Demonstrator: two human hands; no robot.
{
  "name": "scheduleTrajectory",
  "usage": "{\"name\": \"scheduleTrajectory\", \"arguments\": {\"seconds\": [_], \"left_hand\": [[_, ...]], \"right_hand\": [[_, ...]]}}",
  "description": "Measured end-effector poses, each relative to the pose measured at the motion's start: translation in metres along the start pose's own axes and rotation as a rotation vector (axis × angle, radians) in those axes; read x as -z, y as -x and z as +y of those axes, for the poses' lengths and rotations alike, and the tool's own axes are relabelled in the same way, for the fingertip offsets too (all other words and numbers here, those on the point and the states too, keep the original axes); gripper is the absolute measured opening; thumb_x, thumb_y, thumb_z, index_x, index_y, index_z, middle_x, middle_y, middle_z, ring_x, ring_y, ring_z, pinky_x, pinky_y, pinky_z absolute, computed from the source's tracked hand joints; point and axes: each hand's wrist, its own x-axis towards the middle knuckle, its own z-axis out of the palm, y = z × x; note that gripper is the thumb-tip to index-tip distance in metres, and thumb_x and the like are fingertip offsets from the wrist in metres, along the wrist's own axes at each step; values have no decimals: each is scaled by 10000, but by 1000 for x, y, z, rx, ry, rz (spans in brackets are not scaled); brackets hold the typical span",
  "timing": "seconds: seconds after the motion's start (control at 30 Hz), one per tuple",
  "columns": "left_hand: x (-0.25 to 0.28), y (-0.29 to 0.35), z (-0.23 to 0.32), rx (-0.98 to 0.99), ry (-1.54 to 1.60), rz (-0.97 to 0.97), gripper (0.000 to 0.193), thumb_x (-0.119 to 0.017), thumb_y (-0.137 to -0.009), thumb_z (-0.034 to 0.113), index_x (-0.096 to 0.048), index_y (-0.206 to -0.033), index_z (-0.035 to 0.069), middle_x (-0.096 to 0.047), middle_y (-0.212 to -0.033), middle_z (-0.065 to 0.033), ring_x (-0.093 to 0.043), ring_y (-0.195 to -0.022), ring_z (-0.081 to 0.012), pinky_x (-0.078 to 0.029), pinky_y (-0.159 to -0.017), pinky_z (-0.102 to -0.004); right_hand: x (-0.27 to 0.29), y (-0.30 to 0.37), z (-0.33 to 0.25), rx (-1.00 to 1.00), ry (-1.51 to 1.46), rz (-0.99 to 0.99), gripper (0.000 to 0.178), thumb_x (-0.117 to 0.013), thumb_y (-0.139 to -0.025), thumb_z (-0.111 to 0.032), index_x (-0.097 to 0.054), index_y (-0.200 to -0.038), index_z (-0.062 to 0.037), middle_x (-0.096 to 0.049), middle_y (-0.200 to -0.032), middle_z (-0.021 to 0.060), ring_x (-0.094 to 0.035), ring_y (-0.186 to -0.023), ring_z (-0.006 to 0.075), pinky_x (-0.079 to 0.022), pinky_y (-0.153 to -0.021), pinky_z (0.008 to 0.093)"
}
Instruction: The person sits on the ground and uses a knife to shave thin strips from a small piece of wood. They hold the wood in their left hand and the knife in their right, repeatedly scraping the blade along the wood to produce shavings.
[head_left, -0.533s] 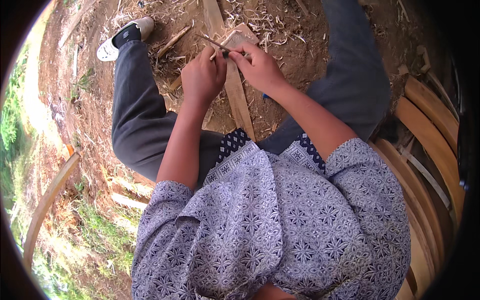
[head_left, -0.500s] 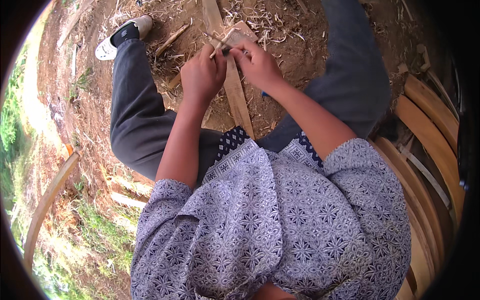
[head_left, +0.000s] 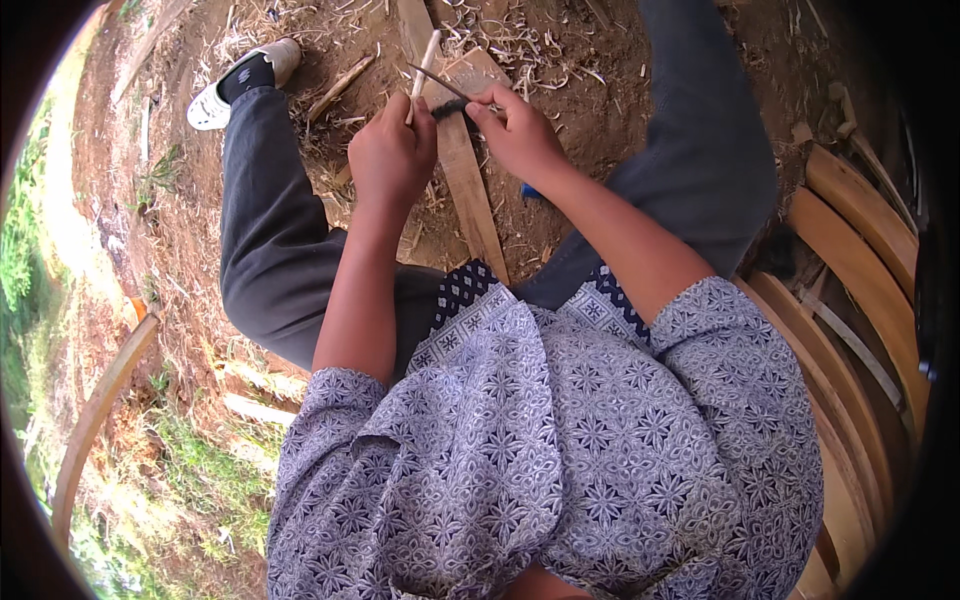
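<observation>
Pale stick [head_left: 426, 62], thin, up at top centre between the person's legs, over the ground, pointing up and slightly right. Left hand [head_left: 388, 152] has its lower part: fist grip, fingers curled tight round it, upper length sticking out past the knuckles. Dark blade [head_left: 438, 82], narrow, slants across the stick in view, tip to the upper left (can't tell if the edges actually touch). Right hand [head_left: 515, 130] holds the blade's lower right end, grip narrow, thumb and fingers pinched on it. Black patch [head_left: 452, 107] just below the blade, too small to identify.

Underneath: squarish wooden block [head_left: 476, 70] lying by a long plank [head_left: 468, 190], which runs down toward the shirt hem. Curly wood shavings [head_left: 520, 42] litter the brown soil [head_left: 600, 130] all around. Rough stick [head_left: 342, 88] on the ground, left of the hands. Small blue object [head_left: 529, 190] just beside the right forearm, mostly hidden.

Farther out: dark trousers [head_left: 280, 220], light shoe [head_left: 210, 108] at upper left, patterned shirt [head_left: 600, 420] filling the lower middle. Curved wooden pieces [head_left: 850, 240] stacked at right; one curved beam [head_left: 95, 410] at far left, near grass.
</observation>
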Motion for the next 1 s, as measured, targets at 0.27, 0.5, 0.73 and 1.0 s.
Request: {"name": "scheduleTrajectory", "arguments": {"seconds": [0.27, 0.5, 0.73, 1.0], "left_hand": [[21, -1, 8, 190, 243, -125, 360, -549, -1033, 296, -648, -819, 25, -585, -624, -229, -592, -598, -453, -451, -571, -522], [6, 1, 1, 62, 147, -78, 342, -571, -1018, 287, -645, -795, 39, -573, -593, -220, -587, -586, -440, -444, -554, -520], [4, 5, 9, 0, 90, -144, 281, -586, -1018, 268, -658, -840, 63, -589, -595, -193, -602, -567, -417, -456, -548, -503], [-2, 10, 16, -133, 12, -146, 208, -595, -1005, 252, -689, -922, 86, -638, -641, -163, -634, -584, -402, -496, -558, -498]], "right_hand": [[24, 5, 0, -45, 38, -82, 250, -614, -1050, -320, -661, -1166, -104, -660, -760, 1, -592, -638, 73, -462, -592, 266], [13, 6, 9, -15, -136, -214, 247, -610, -1025, -298, -647, -1189, -116, -719, -835, 62, -683, -735, 173, -521, -691, 337], [22, 17, -33, -39, -48, -172, 247, -636, -996, -342, -675, -1135, -142, -747, -907, 100, -730, -822, 259, -552, -750, 393], [25, 8, -19, -76, -72, -207, 283, -648, -991, -400, -689, -1091, -138, -716, -801, 76, -706, -741, 208, -533, -703, 367]]}}
